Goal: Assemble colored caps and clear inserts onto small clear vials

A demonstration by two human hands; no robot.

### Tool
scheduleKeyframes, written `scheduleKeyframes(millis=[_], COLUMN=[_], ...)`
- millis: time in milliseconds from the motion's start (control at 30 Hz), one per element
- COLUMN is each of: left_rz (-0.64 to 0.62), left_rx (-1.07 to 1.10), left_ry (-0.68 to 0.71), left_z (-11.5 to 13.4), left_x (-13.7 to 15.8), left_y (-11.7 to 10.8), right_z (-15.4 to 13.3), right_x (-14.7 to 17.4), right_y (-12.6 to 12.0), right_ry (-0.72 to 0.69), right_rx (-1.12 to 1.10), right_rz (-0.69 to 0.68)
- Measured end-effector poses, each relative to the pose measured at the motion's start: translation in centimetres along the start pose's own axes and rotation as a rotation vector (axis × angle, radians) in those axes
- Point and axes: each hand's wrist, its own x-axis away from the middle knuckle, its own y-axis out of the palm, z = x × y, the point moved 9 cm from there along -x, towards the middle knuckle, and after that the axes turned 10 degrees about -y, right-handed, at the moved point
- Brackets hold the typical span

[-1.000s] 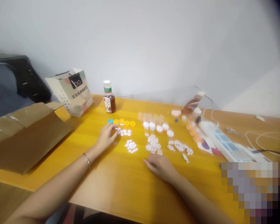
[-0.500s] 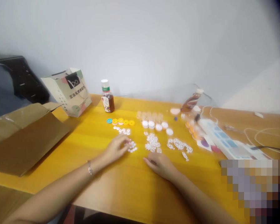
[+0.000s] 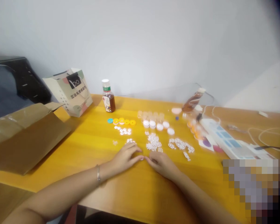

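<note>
My left hand (image 3: 128, 156), with a bracelet (image 3: 98, 173) on its wrist, reaches in from the left, its fingers bent and thumb stretched right. Its thumb tip meets the thumb side of my right hand (image 3: 162, 163), whose fingers are curled. Anything pinched there is too small and blurred to name. Just beyond the left fingers lies a group of small white discs (image 3: 130, 141), partly hidden. More small white discs (image 3: 125, 132) sit farther back. Past the right hand lies a heap of flat white cut-out pieces (image 3: 153, 142), with similar lacy pieces (image 3: 181, 143) to its right.
Yellow rings (image 3: 121, 120) and a blue ring (image 3: 110, 120) form a row; white round pieces (image 3: 152, 124) stand right of them. A capped bottle (image 3: 108, 101), paper bag (image 3: 77, 93) and cardboard box (image 3: 35, 140) are left. A tilted bottle (image 3: 193, 101) and power strip (image 3: 224, 137) are right.
My left hand has moved right and toward me, away from the small white discs, until its thumb meets my right hand. A small whitish piece it covered now shows. My right hand has hardly moved.
</note>
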Motion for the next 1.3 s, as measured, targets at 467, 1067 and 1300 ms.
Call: scheduleKeyframes(millis=[467,1067,1300], left_rz=[0.359,-0.194,-0.194], left_rx=[-0.361,-0.08,-0.074], left_ry=[-0.475,0.116,0.085], left_z=[-16.3,1.5,0.9], left_x=[-4.5,0.3,0.3], left_y=[-11.2,1.1,0.8], right_z=[0.2,2.7,2.7], right_x=[0.0,0.6,0.5], right_y=[-0.1,-0.6,-0.6], right_ry=[0.04,0.196,0.193], right_rx=[-0.054,-0.375,-0.371], right_rz=[-0.008,0.18,0.164])
